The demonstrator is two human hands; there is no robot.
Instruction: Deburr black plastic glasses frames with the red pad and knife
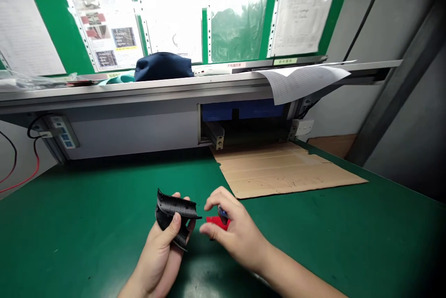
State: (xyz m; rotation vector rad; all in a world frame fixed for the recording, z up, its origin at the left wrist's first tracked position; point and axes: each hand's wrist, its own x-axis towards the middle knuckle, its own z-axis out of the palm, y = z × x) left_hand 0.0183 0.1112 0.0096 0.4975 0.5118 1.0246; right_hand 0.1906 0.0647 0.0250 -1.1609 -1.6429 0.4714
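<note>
Over the middle of the green table, my left hand (pixel 165 247) grips curved black plastic shell pieces (pixel 177 206), its thumb pressed across them. They look like two trough-shaped halves, one above the other, and their lower parts are partly hidden by my fingers. Just to the right, my right hand (pixel 240 230) has its thumb and forefinger apart, pointing at the shells without touching them. Inside its curled fingers sits a small red and dark blue object (pixel 218 220); the hand covers most of it, so its kind does not show.
A flat cardboard sheet (pixel 278 175) lies on the green table (pixel 87 205) at the back right. Above, a shelf (pixel 139 92) carries a dark blue pouch (pixel 163 67) and a drooping paper (pixel 303 82). A power strip (pixel 64 132) and red cable (pixel 33 175) are at left.
</note>
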